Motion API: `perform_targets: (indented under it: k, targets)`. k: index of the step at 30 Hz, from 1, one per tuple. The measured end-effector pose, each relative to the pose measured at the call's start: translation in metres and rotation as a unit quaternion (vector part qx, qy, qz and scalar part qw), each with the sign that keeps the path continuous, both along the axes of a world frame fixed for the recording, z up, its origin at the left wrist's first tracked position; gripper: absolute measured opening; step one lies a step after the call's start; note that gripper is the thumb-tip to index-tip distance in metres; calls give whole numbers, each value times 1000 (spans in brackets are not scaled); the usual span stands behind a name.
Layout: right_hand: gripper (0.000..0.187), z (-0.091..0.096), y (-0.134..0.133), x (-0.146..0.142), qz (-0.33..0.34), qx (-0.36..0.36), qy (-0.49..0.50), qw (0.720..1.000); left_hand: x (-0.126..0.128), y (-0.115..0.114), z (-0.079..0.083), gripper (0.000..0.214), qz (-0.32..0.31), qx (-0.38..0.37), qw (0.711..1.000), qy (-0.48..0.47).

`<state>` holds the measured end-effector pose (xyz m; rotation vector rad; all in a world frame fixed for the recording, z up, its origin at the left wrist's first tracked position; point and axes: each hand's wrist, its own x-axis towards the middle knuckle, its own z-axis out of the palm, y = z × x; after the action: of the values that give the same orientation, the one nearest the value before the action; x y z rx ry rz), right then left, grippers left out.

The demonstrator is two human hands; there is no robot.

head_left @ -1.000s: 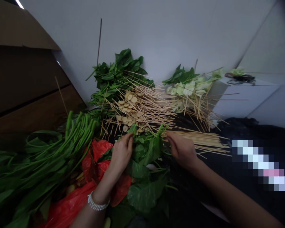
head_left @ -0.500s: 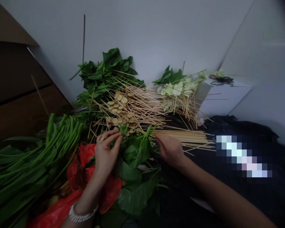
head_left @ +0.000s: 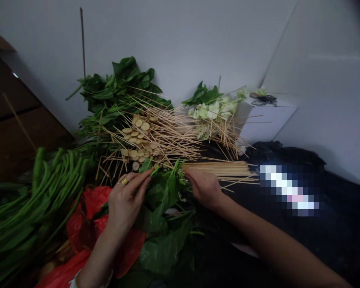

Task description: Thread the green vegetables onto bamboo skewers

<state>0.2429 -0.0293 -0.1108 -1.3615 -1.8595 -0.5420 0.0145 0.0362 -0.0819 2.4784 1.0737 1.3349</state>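
My left hand (head_left: 126,197), with a ring on one finger, pinches the top of a green leaf (head_left: 165,192) in a loose pile of leafy greens lying on a red plastic bag (head_left: 90,228). My right hand (head_left: 204,187) is curled at the right side of the same greens, its fingers closed on them beside a bundle of bare bamboo skewers (head_left: 225,170). Just beyond my hands lies a heap of skewers threaded with pale round slices (head_left: 141,138).
A large bunch of long green stalks (head_left: 27,200) fills the left. Dark leafy greens (head_left: 120,88) and skewered pale cabbage (head_left: 216,114) lean by the white wall. A white box (head_left: 264,118) stands at the back right. Black cloth (head_left: 288,216) covers the right side.
The view has swung, so everything sits further left in the frame. My left hand's fingers stretched out along the leaf, showing the ring. My right hand stayed at the greens.
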Motion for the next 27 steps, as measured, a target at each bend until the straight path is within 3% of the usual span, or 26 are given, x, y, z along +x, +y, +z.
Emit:
perform_targets:
  k: [4, 6, 8, 10, 12, 17, 27]
  targets:
    - [20, 1, -3, -1, 23, 16, 4, 1000, 4, -1, -1, 20, -28, -176, 977, -118]
    - [18, 2, -5, -3, 37, 28, 5, 999, 7, -3, -2, 22, -40, -300, 932, -199]
    - [18, 3, -7, -5, 52, 30, 5, 998, 9, -4, -3, 28, -54, -408, 868, -278]
    - [20, 2, -8, -8, 69, 24, 4, 997, 11, -6, -2, 31, -70, -471, 813, -336]
    - [21, 1, -10, -10, 83, 11, 4, 997, 12, -8, -1, 30, -86, -497, 783, -364]
    - [24, -2, -10, -14, 90, 8, -2, 996, 12, -9, 1, 28, -96, -513, 761, -385]
    - [25, -6, -11, -14, 68, -9, -34, 997, 11, -9, -1, 28, -92, -497, 781, -367]
